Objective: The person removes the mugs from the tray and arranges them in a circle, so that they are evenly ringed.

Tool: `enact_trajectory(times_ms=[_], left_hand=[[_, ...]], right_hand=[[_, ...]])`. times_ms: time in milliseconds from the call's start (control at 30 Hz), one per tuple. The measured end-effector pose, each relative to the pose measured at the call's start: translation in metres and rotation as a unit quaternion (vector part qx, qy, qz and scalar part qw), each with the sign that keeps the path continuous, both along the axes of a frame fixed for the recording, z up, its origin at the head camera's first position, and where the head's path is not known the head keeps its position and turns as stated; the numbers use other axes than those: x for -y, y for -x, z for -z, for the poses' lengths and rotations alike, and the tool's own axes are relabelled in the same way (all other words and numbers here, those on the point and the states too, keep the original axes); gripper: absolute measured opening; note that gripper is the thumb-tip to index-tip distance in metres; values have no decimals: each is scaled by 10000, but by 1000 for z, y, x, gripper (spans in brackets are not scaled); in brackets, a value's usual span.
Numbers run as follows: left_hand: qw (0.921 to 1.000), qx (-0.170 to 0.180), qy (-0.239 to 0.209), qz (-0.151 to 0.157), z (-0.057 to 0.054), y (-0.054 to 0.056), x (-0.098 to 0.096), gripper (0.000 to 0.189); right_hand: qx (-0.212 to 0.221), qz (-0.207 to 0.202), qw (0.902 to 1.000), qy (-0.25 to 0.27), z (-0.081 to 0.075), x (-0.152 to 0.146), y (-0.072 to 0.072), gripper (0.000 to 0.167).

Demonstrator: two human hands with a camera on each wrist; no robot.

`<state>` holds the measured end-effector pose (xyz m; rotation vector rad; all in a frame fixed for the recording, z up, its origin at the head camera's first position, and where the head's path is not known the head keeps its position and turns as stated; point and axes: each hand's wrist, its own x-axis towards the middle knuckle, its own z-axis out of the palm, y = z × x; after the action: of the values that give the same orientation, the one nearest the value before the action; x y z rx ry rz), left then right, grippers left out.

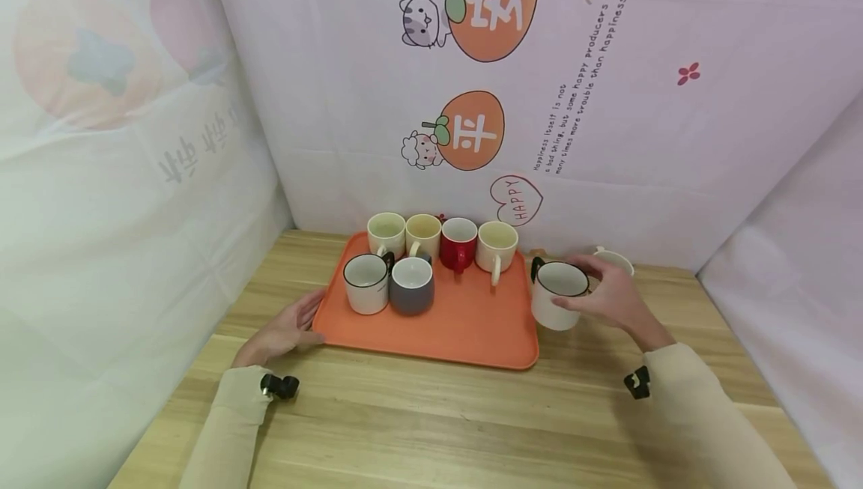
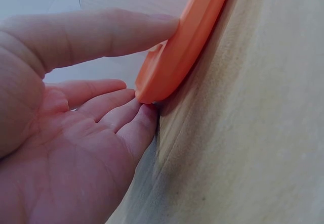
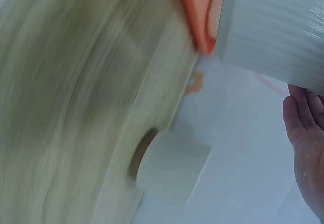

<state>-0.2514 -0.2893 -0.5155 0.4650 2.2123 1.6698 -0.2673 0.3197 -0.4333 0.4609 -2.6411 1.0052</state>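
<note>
My right hand (image 1: 610, 294) grips a white mug with a black rim and black handle (image 1: 554, 317) from its right side, thumb and fingers at the rim. The mug overlaps the right edge of the orange tray (image 1: 465, 332) in the head view; its ribbed wall (image 3: 273, 32) fills the top right of the right wrist view. At the tray's near left corner, my left hand (image 1: 286, 330) has its thumb on one side and fingertips on the other. On the tray stand a similar black-rimmed white mug (image 1: 367, 296) and a grey cup with a white inside (image 1: 412, 298).
Along the tray's back are a pale green mug (image 1: 386, 238), a yellow mug (image 1: 422, 238), a red mug (image 1: 458, 245) and a cream mug (image 1: 495, 249). Behind my right hand, another pale mug (image 3: 172, 163) stands on the wooden table (image 1: 404, 429). Printed white cloth (image 1: 371, 137) hangs around.
</note>
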Motion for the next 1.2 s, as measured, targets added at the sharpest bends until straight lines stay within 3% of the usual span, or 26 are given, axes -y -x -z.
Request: enact_trajectory(times_ms=[200,400,733,933,1200], left_hand=[[10000,-20,5,37,1,1,0,103],[9999,-91,55,25,1,2,2,102],[10000,-16,12,-13,2,1,1,103],[10000,-37,-41,59,2,1,1,102],[10000,-16,-56,32,2,0,1,102]], right_hand=[[69,325,9992,-204,7,-20,6,64],[20,353,9991,-246,19,-31,12,59],[90,494,9986,-171,33,-45,19,65],[374,575,9975,-166,32,-55,23,73],[1062,544,9918,-453,22,-63,32,91]])
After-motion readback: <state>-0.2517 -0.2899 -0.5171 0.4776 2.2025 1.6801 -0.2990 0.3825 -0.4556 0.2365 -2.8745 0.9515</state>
